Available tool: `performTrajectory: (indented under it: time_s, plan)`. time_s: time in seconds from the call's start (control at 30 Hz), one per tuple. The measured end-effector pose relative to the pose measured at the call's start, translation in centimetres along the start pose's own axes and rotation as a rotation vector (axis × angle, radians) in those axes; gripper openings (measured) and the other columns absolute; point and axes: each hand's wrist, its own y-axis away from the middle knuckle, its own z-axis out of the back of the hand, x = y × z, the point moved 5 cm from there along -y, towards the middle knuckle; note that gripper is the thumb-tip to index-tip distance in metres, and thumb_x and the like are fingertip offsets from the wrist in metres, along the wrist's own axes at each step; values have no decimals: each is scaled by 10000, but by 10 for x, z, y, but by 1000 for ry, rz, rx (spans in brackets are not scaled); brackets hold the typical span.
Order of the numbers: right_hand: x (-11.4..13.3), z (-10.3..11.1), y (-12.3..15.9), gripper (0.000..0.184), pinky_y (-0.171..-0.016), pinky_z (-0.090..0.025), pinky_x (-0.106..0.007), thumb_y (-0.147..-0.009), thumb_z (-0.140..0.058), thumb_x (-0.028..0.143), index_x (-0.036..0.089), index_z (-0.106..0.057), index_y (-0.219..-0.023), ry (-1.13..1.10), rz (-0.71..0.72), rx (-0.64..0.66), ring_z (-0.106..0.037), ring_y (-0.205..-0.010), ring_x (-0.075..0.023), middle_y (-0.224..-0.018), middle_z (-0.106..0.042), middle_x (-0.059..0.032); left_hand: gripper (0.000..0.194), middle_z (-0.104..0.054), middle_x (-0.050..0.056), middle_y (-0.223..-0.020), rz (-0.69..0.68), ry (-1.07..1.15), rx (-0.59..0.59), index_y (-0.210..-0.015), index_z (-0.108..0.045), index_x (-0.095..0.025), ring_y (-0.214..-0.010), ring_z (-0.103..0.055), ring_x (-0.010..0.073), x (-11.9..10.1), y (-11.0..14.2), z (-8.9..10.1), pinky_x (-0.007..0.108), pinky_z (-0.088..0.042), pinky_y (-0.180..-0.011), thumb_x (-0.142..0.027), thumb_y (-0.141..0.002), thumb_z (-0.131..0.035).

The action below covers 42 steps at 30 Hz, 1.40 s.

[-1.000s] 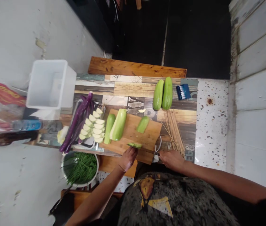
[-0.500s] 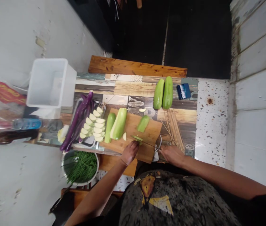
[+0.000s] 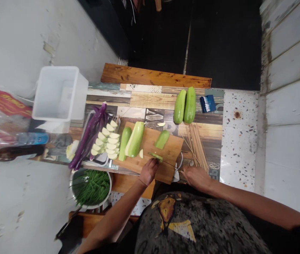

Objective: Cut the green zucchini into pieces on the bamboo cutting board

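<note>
My left hand (image 3: 149, 171) is closed at the near side of the wooden cutting board (image 3: 150, 141), its fingertips on a piece of zucchini (image 3: 156, 156). My right hand (image 3: 196, 176) grips a knife (image 3: 169, 163) by its handle; the thin blade reaches left over the board to that piece. Farther back on the board lies another cut zucchini piece (image 3: 162, 139). A large cut zucchini (image 3: 135, 140) and a long green slab (image 3: 124, 144) rest on the board's left part. One small pale slice (image 3: 141, 153) sits between them and my left hand.
Skewered zucchini slices (image 3: 112, 144) and purple eggplants (image 3: 90, 135) lie on a tray to the left. Two whole zucchinis (image 3: 184, 106), a blue packet (image 3: 207, 103) and bamboo skewers (image 3: 198, 146) are at right. A bowl of green vegetables (image 3: 93, 187) stands below; a white bin (image 3: 59, 93) is far left.
The whole view has shifted slightly. Both hands, the knife and the zucchini pieces keep nearly the same places on the board.
</note>
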Motion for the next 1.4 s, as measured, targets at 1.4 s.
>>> performTrajectory:
  time_s: [1.4]
  plan:
    - [-75,98,-3,318,-632,-407,-299,-1026,-390,340,133,-628,-1068,223,-198,-323,-704,-845,-258,-1002,-723,-142,443,-489,168,-1501,31,-111,-125,-1398,-577,-248,-1469,-331,378,9,-106,-4,603,-337,-1150,-338,-963,-573]
